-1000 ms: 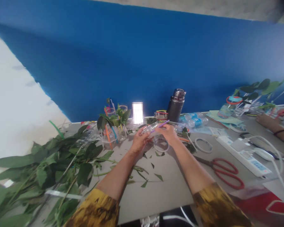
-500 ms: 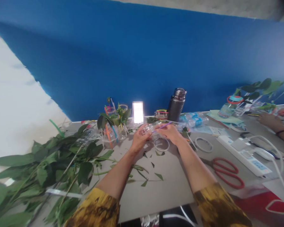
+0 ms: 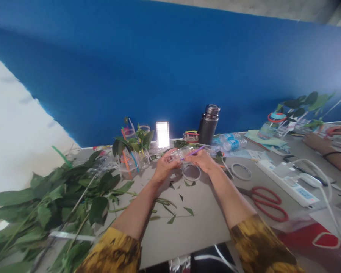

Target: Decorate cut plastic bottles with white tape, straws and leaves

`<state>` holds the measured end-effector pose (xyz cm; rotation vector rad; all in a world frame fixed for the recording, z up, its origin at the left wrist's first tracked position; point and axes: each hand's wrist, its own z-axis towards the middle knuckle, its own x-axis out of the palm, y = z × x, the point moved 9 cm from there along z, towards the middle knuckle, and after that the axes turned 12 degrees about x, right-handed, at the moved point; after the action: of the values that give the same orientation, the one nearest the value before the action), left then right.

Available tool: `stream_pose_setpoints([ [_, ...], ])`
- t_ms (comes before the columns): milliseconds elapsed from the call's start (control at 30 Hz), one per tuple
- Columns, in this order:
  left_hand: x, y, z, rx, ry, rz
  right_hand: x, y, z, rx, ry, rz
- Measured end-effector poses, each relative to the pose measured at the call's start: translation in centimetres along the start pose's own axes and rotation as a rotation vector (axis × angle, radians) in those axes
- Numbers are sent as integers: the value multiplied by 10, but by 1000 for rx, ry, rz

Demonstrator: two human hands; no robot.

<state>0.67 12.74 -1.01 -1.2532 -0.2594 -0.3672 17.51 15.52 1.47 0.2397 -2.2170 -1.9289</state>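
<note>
Over the middle of the grey table (image 3: 193, 227) my left hand (image 3: 165, 168) is closed around a small clear plastic bottle piece (image 3: 178, 153). My right hand (image 3: 202, 160) pinches a thin purple stick (image 3: 195, 151) whose tip points at that clear piece. Both hands hover just above a clear ring (image 3: 191, 172) lying flat on the table. Cut leaf scraps (image 3: 189, 209) are scattered beneath my forearms.
Leafy branches (image 3: 53, 197) pile up at the left. Clear cups with leaves and coloured sticks (image 3: 130, 153) stand behind my hands, beside a dark flask (image 3: 208, 124) and water bottles (image 3: 230, 142). Red scissors (image 3: 265, 203), a power strip (image 3: 290, 184) and another person's hands (image 3: 326, 146) are at the right.
My hands stay together on the clear piece and purple stick with hardly any movement. The view has shifted slightly, so everything sits a little further left.
</note>
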Motion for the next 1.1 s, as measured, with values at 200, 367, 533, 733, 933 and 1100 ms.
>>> stream_pose_setpoints([
  [200,-7,5,3,-9,-2,-5,6,3,-1,-3,29,1],
  [367,-9,5,4,-12,-35,-43,8,0,1,-22,49,25],
  [533,-9,5,3,-22,-50,-47,7,-2,4,-50,48,56],
  [733,-13,7,4,-36,-75,-65,3,1,5,-36,61,107],
  [933,-17,16,6,-64,-76,-105,-2,4,6,-57,-32,111],
  [1100,-25,17,7,-69,-128,-80,1,4,6,-33,5,179],
])
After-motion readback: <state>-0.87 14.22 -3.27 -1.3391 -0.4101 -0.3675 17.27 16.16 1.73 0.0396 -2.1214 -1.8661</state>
